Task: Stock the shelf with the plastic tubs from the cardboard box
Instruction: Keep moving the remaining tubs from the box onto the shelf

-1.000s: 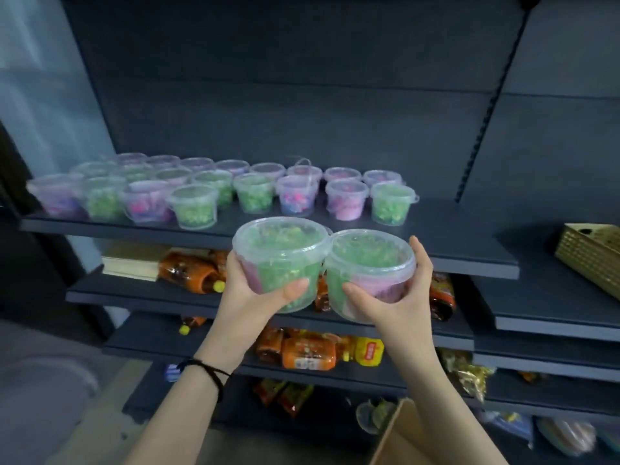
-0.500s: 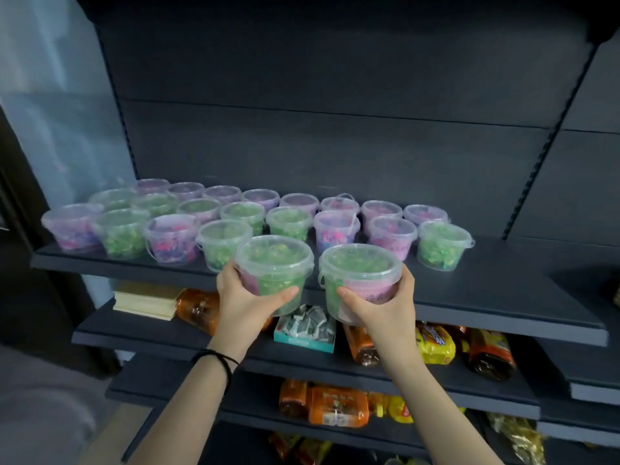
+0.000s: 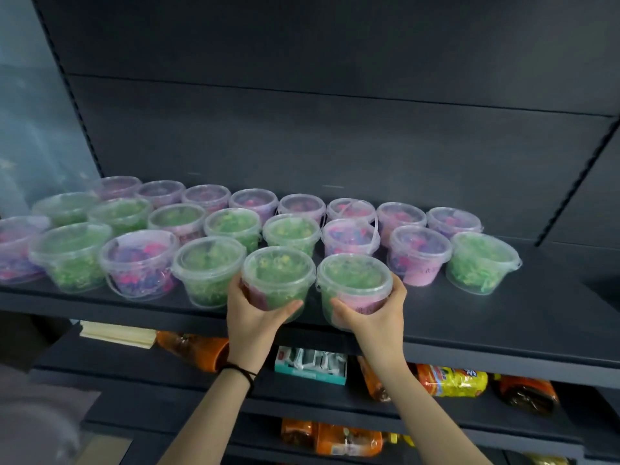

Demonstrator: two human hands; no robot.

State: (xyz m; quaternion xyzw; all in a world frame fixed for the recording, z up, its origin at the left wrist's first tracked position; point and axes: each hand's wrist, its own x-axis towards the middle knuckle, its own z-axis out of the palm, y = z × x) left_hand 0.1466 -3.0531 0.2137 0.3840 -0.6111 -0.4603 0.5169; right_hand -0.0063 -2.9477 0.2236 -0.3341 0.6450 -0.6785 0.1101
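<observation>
Dim, cool light, soft motion blur (worst at left), wide-angle bending at edges

The left grip [image 3: 255, 317] covers the lower front of the left-held tub [image 3: 278, 273], and the right grip [image 3: 379, 317] covers that of the right-held tub [image 3: 354, 280]. Whether either base touches the shelf [image 3: 469, 323] cannot be told. The print on the right-held tub's pink label is too small to read. The end tub [image 3: 16, 253] is cut by the left edge, and its neighbours are blurred. The shelf lip hides part of an orange bottle [image 3: 198, 350]. A grey shape [image 3: 33, 431] at bottom left is too blurred to name.
</observation>
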